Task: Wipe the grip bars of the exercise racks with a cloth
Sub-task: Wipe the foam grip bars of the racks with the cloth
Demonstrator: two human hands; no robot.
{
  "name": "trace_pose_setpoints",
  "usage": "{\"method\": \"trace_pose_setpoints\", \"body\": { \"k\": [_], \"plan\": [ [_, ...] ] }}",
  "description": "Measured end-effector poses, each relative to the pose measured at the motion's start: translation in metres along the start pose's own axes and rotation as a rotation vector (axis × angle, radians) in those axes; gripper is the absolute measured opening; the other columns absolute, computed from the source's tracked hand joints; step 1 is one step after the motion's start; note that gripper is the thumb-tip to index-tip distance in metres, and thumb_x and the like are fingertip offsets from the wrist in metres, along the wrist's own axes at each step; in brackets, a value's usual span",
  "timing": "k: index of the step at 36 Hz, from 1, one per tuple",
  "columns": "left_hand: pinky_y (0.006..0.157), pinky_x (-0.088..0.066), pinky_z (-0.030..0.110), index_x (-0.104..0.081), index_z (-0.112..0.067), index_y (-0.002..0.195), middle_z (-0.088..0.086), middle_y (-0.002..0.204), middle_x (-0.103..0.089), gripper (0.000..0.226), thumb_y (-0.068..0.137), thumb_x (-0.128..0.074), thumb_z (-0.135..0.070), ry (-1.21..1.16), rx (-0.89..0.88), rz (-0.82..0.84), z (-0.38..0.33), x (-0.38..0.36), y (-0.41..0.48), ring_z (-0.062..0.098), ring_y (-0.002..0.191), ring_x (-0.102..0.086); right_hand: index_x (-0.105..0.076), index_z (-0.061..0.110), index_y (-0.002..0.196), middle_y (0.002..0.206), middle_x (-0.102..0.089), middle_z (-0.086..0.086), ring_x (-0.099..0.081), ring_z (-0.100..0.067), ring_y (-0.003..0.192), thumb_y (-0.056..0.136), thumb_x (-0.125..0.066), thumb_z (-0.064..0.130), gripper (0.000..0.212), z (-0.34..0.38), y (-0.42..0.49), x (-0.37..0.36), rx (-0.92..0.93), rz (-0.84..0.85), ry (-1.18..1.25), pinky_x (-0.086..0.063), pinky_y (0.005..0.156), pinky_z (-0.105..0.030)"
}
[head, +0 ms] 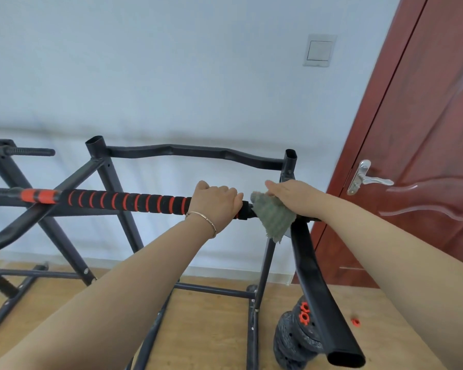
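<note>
A black grip bar with red spiral stripes runs level across the black exercise rack. My left hand is closed around the bar's right end, a thin bracelet on its wrist. Just to its right, my right hand presses a green cloth onto the bar's end where it meets the rack's right arm. The cloth hangs down below the bar. Under the cloth the bar's tip is hidden.
A second rack with a red-and-black bar stands at the left. A red-brown door with a metal handle is at the right. Black weight plates and a small red nut lie on the wooden floor.
</note>
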State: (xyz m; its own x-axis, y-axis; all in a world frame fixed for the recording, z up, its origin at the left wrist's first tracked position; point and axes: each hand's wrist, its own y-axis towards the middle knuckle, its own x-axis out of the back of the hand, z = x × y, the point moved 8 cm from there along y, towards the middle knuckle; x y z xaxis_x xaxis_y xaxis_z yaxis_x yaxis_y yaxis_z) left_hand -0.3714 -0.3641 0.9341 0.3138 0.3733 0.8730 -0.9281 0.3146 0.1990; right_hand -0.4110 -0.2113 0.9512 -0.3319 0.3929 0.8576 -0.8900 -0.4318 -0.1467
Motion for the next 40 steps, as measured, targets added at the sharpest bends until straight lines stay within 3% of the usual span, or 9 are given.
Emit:
{"method": "trace_pose_setpoints", "body": {
  "k": [2,6,11,16,23,28,30,35,40],
  "plan": [
    [0.075,-0.040,0.038,-0.050,-0.020,0.103,-0.004,0.086,-0.045,0.017,0.088,-0.055,-0.014,-0.067,0.044,-0.066,0.002,0.004,0.000,0.022,0.074,-0.047,-0.067,0.020,0.106,0.105,-0.064,0.006,-0.057,-0.020,0.101,0.106,-0.035,0.045,0.040,-0.005,-0.003,0.003,0.043,0.036,-0.169,-0.041,0.079,-0.030],
    [0.081,-0.041,0.038,-0.059,-0.031,0.115,-0.006,0.104,-0.060,0.022,0.101,-0.042,-0.030,-0.313,0.028,-0.134,-0.011,0.015,0.003,0.022,0.093,-0.053,-0.068,0.023,0.095,0.092,-0.062,0.012,-0.057,-0.012,0.090,0.101,-0.048,0.044,0.030,-0.013,-0.004,0.000,0.060,0.005,-0.161,-0.038,0.069,-0.023],
    [0.086,-0.034,0.037,-0.069,-0.037,0.094,-0.012,0.096,-0.060,0.039,0.099,-0.035,-0.055,-0.641,0.180,-0.063,-0.011,0.017,0.009,0.017,0.095,-0.052,-0.070,0.022,0.096,0.091,-0.065,0.016,-0.059,-0.005,0.089,0.093,-0.066,0.029,0.009,-0.007,-0.008,0.008,0.123,-0.211,0.047,-0.040,0.070,-0.014],
    [0.091,-0.047,0.040,-0.066,-0.028,0.087,-0.010,0.092,-0.065,0.021,0.096,-0.054,-0.042,-0.993,0.330,-0.050,-0.001,0.015,0.009,0.017,0.091,-0.062,-0.071,0.026,0.087,0.090,-0.069,0.009,-0.064,-0.007,0.088,0.083,-0.076,0.025,0.006,-0.013,-0.014,0.013,0.103,-0.291,0.238,-0.047,0.073,-0.025],
    [0.065,-0.061,0.039,-0.056,-0.022,0.092,0.003,0.088,-0.066,0.009,0.097,-0.056,-0.030,-1.395,0.397,-0.073,0.004,0.027,0.000,0.022,0.078,-0.067,-0.071,0.027,0.083,0.087,-0.068,0.003,-0.062,-0.012,0.084,0.083,-0.078,0.027,0.006,-0.013,-0.028,0.030,0.079,-0.430,0.300,-0.048,0.072,-0.026],
    [0.050,-0.051,0.015,-0.057,-0.022,0.105,0.001,0.096,-0.066,0.016,0.092,-0.065,-0.019,-1.543,0.419,-0.155,0.013,0.034,-0.003,0.015,0.084,-0.065,-0.074,0.020,0.086,0.080,-0.072,0.000,-0.068,-0.013,0.066,0.086,-0.076,0.016,0.005,-0.015,-0.030,0.027,0.046,-0.395,0.515,-0.057,0.066,-0.031],
    [0.054,-0.053,0.016,-0.058,-0.021,0.107,0.007,0.101,-0.064,0.019,0.090,-0.066,-0.014,-1.660,0.440,-0.172,0.017,0.035,-0.004,0.019,0.087,-0.066,-0.072,0.014,0.090,0.084,-0.073,-0.009,-0.071,-0.016,0.066,0.088,-0.073,0.010,0.005,-0.012,-0.032,0.026,0.036,-0.369,0.612,-0.060,0.066,-0.032],
    [0.079,-0.060,0.039,-0.053,-0.019,0.107,0.011,0.104,-0.055,0.020,0.095,-0.055,-0.003,-1.941,0.520,-0.243,0.031,0.032,-0.006,0.028,0.091,-0.067,-0.066,0.004,0.102,0.099,-0.073,-0.014,-0.075,-0.028,0.087,0.093,-0.066,0.002,0.010,0.001,-0.032,0.018,0.037,-0.247,0.933,-0.062,0.082,-0.039],
    [0.067,-0.059,0.036,-0.045,-0.026,0.108,-0.002,0.110,-0.052,0.019,0.099,-0.042,-0.010,-1.645,0.659,-0.356,0.065,0.031,-0.019,0.024,0.084,-0.066,-0.059,0.002,0.113,0.109,-0.073,-0.020,-0.073,-0.037,0.097,0.095,-0.060,-0.002,0.018,0.011,-0.025,0.008,-0.018,-0.113,1.285,-0.061,0.084,-0.043]
  ]
}}
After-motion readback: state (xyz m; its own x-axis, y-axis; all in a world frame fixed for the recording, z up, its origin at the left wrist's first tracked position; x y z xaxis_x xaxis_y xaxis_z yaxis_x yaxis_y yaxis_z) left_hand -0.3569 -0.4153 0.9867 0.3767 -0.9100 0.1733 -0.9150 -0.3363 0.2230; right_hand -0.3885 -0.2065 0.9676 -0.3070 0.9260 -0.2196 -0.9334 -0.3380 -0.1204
